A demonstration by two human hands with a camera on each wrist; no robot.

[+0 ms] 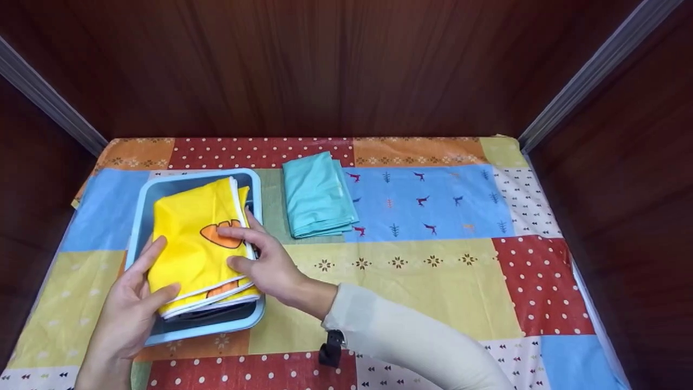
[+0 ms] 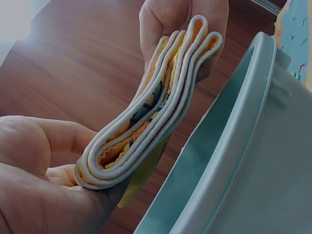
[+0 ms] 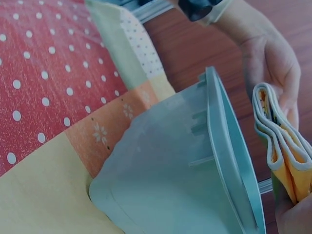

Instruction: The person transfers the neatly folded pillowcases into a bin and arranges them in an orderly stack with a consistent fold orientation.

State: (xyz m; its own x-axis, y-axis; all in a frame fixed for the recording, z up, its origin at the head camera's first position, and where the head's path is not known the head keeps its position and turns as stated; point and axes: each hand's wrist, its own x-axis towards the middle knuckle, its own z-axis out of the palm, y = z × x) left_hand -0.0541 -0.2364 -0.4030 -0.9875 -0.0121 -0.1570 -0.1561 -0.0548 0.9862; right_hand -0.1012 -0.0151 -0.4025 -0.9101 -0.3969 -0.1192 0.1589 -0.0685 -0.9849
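The folded yellow cotton-like cloth with white piping is at left of the frame, between the two hands and over the mouth of the pale-blue rectangular plastic bin; its long axis runs up the frame, roughly along the bin's long sides; both wrist views show it apart from the rim, facing the opening. Neither hand is nearer, since both touch it; the left hand's grip pinches the left edge, thumb on top; the right hand's grip holds the right edge, thumb and forefinger on top; a folded teal cloth lies at upper centre on the patchwork-covered table; no brand, label or writing is legible, only an orange carrot-like print on the yellow cloth.
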